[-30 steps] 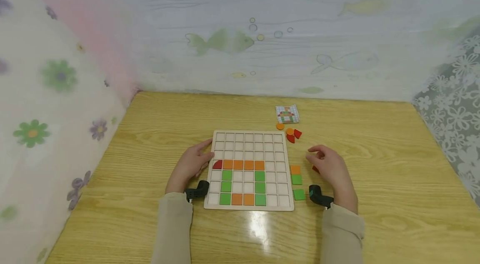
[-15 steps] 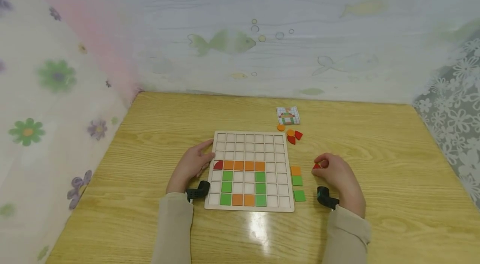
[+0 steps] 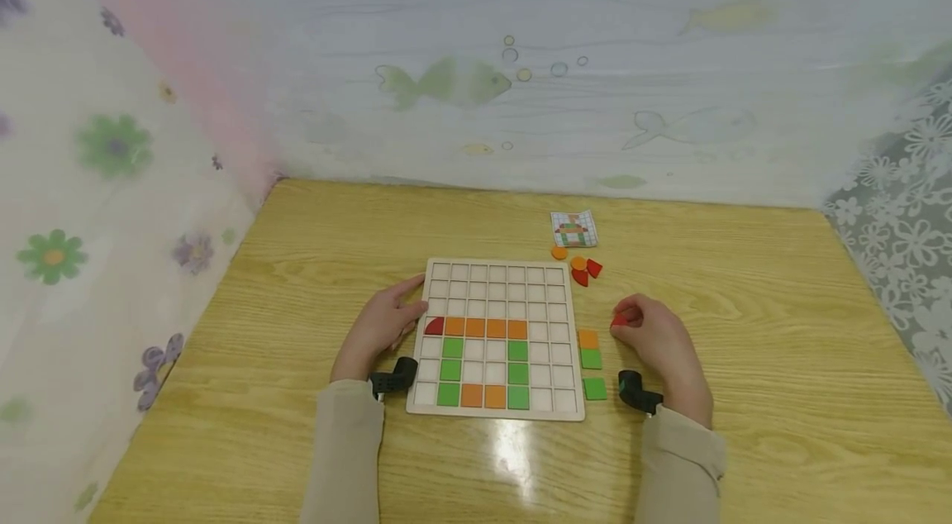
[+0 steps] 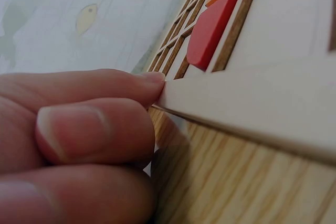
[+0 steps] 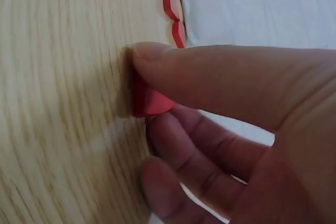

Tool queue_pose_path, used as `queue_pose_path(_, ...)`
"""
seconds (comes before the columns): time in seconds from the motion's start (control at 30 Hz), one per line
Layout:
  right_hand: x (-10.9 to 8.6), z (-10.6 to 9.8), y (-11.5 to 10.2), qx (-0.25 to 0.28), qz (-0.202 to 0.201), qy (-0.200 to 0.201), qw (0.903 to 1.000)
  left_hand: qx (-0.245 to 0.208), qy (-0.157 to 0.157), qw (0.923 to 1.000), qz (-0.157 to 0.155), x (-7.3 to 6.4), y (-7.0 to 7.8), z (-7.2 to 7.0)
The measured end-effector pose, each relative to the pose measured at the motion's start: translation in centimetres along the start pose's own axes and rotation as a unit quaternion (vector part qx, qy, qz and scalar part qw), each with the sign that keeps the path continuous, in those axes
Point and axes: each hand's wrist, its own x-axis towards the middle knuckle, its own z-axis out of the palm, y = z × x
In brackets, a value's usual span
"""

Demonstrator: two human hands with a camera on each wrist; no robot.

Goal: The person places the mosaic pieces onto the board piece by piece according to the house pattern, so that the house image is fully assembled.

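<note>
The board (image 3: 494,350) on the desk (image 3: 788,326) looked over half done: the left hand (image 3: 383,317), fingers relaxed, touched its left edge; a red quarter (image 3: 435,326), orange squares (image 3: 475,328) and green squares (image 3: 450,370) were set, the top three rows unfilled. Loose pieces (image 3: 588,339) to its right seemed left to place; the right hand (image 3: 658,330) pinched a red piece (image 3: 619,321).

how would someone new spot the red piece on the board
On the yellow wood-grain table sits a pale wooden grid board. In the leftmost cell of its middle row lies a red quarter-circle piece, the only red and only curved one on it among orange square tiles and green square tiles.
</note>
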Motion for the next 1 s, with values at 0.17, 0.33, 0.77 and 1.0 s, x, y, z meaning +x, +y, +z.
queue_pose_path(0.17, 0.3, 0.6, 0.4, -0.005, -0.019, 0.023, 0.9995, 0.004, 0.001, 1.0, 0.002, 0.0, 0.0, 0.0)
queue_pose_path(0.33, 0.4, 0.8, 0.7, 0.006, -0.009, 0.034, 0.9994, 0.01, -0.002, 1.0, -0.002, 0.1, 0.0, 0.0)
queue_pose_path(0.77, 1.3, 1.7, -0.5, 0.053, -0.022, 0.034, 0.9978, 0.011, 0.005, 0.9998, -0.013, 0.2, 0.0, 0.1)
queue_pose_path(1.0, 1.5, 1.9, -1.1, 0.027, -0.032, -0.003, 0.9991, 0.015, 0.004, 0.9998, -0.01, 0.4, -0.1, 0.1)
